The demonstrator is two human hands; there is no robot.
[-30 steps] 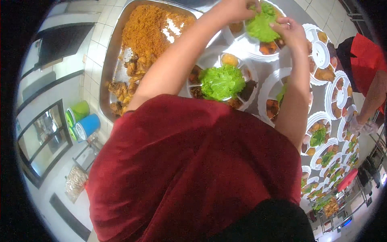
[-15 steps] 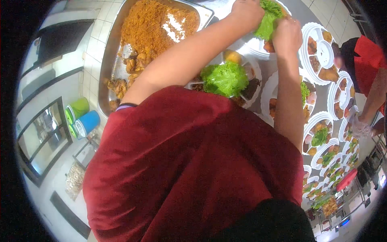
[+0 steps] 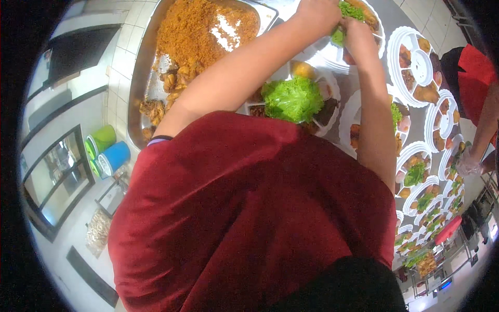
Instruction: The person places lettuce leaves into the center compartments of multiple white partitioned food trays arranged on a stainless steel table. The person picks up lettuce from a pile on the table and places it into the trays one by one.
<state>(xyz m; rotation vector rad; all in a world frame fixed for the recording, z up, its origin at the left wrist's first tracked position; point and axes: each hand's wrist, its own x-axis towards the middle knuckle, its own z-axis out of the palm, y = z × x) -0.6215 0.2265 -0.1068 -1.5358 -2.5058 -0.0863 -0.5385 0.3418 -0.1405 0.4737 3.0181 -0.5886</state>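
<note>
At the top of the view, a bright green lettuce leaf (image 3: 351, 10) lies over a white divided plate (image 3: 381, 39) of food. My left hand (image 3: 319, 14) is closed at the leaf's left side, its upper part cut off by the frame edge. From the right, my right hand (image 3: 359, 34) pinches the same lettuce, its fingertips close to the left hand. Under my forearms sits another divided plate (image 3: 332, 88), with a ruffled lettuce leaf (image 3: 292, 99) at its centre and portions of food around it.
A steel tray (image 3: 136, 99) of orange-brown crumbs and fried pieces stands at left. Many filled divided plates (image 3: 435, 125) line the grey table toward the right. Another person's gloved hand (image 3: 469, 162) is over the plates there. Green (image 3: 102, 136) and blue buckets (image 3: 114, 157) stand far left.
My right hand has moved up and left, closer to my left hand. The lettuce between them now appears bunched and more covered by my fingers.
</note>
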